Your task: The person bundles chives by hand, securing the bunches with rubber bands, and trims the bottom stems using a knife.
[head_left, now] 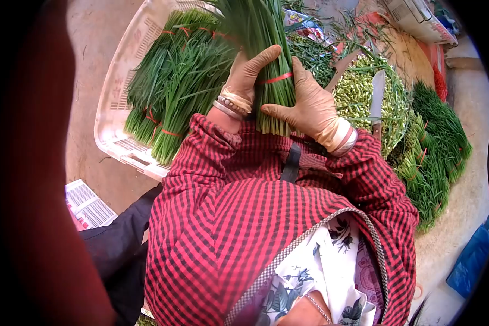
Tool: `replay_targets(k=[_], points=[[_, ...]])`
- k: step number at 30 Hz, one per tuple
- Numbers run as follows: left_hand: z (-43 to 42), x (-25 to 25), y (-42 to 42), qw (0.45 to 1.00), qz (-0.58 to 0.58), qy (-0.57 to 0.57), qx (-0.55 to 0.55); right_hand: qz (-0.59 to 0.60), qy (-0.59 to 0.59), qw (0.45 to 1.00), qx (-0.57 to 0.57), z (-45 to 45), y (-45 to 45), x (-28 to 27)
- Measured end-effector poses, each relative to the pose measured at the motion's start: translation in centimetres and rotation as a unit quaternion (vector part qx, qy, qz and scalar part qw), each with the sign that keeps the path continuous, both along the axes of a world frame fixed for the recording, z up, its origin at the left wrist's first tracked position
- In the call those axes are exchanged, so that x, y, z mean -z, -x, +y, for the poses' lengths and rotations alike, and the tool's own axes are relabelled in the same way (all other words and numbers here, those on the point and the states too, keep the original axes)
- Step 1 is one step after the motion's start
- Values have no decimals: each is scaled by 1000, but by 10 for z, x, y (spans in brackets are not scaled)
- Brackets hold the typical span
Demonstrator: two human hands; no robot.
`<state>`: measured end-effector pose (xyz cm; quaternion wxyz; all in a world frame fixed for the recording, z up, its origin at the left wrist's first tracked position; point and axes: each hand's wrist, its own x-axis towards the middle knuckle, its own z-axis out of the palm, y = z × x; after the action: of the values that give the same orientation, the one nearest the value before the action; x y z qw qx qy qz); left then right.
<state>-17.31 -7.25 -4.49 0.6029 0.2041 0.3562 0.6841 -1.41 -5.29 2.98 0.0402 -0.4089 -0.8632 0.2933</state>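
A thick bunch of garlic chives [274, 92] stands upright in front of my chest, cut ends down, with a red band round it. My left hand [247, 79], gloved, grips its left side, the thumb across the front near the band. From the right, my gloved right hand [312, 103] clasps the bunch, thumb over the stems below the band; its other fingers are partly hidden behind. Left of my hands, a white plastic basket [111, 103] holds several banded chive bunches [176, 87]. The leaf tips run out of view at the top.
Right of me lie a knife [377, 100] on a heap of chopped stem ends [358, 89], and more dark green chives [437, 163]. A blue plastic bag [471, 258] lies at far right. Another crate [418, 19] stands at top right; a white slatted crate [89, 204] is at lower left.
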Motion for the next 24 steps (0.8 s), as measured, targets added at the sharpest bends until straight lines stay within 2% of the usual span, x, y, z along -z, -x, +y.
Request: replay_targets(k=[2,4,5,6,7,8,10,12,14,17,18,20,22,23,24], points=[[4,1,5,993,-115,20,-9,29,8,1000,1,0,4,-4],[-2,-12,15,989,-142,29,-6,100,-18,994,-36,-1,0,2],[-5,-17,21,985,-171,35,-1,205,13,976,-65,0,-5,13],[-10,-26,26,978,-203,47,5,207,15,976,-65,0,-12,17],[-16,-40,34,977,-209,16,26,244,88,965,-41,1,-18,21],[-22,-55,39,984,-178,19,-17,282,158,946,-20,5,-25,26],[-29,-47,80,996,-42,28,-77,271,217,938,4,16,-53,36],[-44,-57,121,991,43,48,-116,189,280,937,88,28,-79,40],[-58,-69,159,954,233,10,-190,206,292,927,110,34,-112,60],[-86,-75,220,884,413,64,-211,171,312,923,147,37,-152,82],[-94,-78,229,861,453,105,-205,171,308,925,144,36,-161,88],[-113,-82,251,759,586,233,-160,157,299,929,149,30,-173,98],[-125,-58,264,740,606,278,-88,119,287,940,144,22,-173,99],[-134,-52,256,763,565,309,-53,86,278,949,125,19,-171,96],[-138,-41,247,755,548,360,-16,53,268,956,106,16,-167,92]])
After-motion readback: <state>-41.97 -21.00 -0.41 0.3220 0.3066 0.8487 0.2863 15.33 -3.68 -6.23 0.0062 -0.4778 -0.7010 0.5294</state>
